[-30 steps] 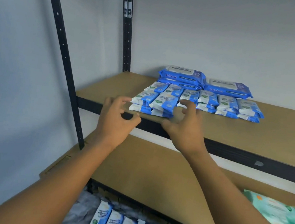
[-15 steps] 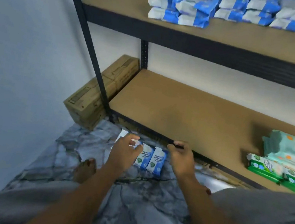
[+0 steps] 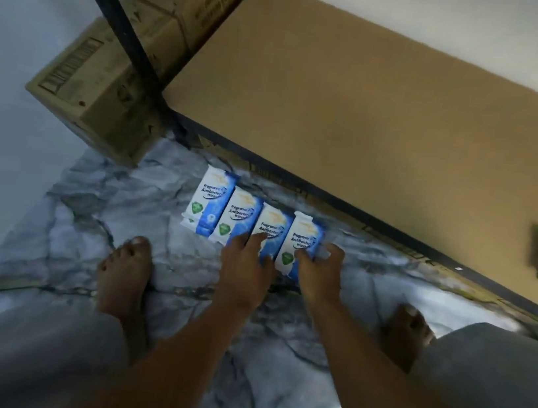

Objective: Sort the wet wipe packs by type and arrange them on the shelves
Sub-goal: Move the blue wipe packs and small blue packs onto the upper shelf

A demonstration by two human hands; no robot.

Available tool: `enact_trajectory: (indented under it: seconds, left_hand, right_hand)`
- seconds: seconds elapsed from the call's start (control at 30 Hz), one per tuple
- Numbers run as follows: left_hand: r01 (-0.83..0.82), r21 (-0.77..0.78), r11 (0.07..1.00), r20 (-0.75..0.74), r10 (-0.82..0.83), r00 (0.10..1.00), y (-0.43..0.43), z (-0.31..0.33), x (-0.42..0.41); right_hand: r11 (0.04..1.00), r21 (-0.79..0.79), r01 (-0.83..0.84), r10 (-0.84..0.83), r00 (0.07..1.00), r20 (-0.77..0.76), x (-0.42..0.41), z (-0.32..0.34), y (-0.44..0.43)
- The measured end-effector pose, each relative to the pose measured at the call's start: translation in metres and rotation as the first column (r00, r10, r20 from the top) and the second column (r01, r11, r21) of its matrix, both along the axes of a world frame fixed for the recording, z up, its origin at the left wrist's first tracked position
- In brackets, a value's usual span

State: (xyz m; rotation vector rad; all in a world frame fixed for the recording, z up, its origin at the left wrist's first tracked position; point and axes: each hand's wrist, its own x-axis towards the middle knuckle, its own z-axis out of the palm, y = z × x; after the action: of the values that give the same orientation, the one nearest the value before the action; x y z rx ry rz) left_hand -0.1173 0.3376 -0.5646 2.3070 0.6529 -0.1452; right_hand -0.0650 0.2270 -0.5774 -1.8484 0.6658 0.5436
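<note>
**Hands already on the right end of the row**

Left hand [image 3: 245, 262] lay on the third pack [image 3: 272, 228], grip unclear. Right hand [image 3: 320, 270] pinched the rightmost pack [image 3: 305, 233]. All four wipe packs [image 3: 234, 216] sat on the floor [image 3: 124, 190] just before the shelf [image 3: 345, 93], long axes pointing at it.

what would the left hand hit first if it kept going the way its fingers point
The left hand touches the third blue pack; beyond it, probably the shelf's front edge, depth unclear.

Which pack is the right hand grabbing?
The rightmost pack of four on the floor; the right hand pinches its near end, the left hand holds the third pack.
</note>
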Motion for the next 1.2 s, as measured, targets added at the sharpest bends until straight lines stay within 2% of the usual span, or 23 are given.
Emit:
enact_trajectory:
  seconds: [0.1,0.27,0.47,0.67,0.7,0.8,0.93,1.03,1.2]
  left_hand:
    - [-0.004,0.048,0.999,-0.031,0.006,0.999,0.000,-0.015,0.005]
    - [0.025,0.061,0.998,-0.078,-0.020,0.997,-0.005,-0.023,0.011]
    - [-0.074,0.098,0.992,-0.130,0.087,0.988,-0.024,-0.028,0.017]
    - [-0.008,0.201,0.980,-0.171,0.044,0.984,-0.019,-0.033,0.020]
    - [-0.006,0.175,0.984,-0.175,0.038,0.984,-0.020,-0.031,0.020]
    - [-0.035,-0.040,0.999,-0.111,0.031,0.993,-0.028,-0.028,0.017]
    - [0.018,-0.029,0.999,-0.177,-0.023,0.984,-0.033,-0.025,0.011]
    - [-0.022,-0.116,0.993,-0.207,-0.003,0.978,-0.033,-0.006,0.005]
    - [-0.102,-0.253,0.962,-0.117,0.074,0.990,-0.027,0.059,-0.005]
  right_hand:
    - [1.000,0.017,-0.017,0.016,1.000,0.016,-0.001,-0.014,0.008]
    - [0.997,-0.059,-0.046,0.048,0.998,0.036,-0.003,-0.028,0.000]
    - [0.999,0.034,0.010,-0.011,1.000,0.019,-0.001,-0.033,-0.011]
    - [0.999,0.038,-0.006,0.004,0.999,0.046,0.002,-0.032,-0.011]
    - [0.999,0.034,-0.004,0.002,0.999,0.048,0.002,-0.031,-0.012]
    - [1.000,0.018,-0.014,0.013,0.998,0.062,0.000,-0.027,-0.021]
    - [0.996,0.023,-0.081,0.079,0.994,0.076,-0.006,-0.016,-0.036]
    - [0.989,0.009,-0.149,0.149,0.987,0.058,-0.012,0.002,-0.042]
    - [0.988,0.061,-0.145,0.137,0.984,0.118,-0.024,0.047,-0.049]
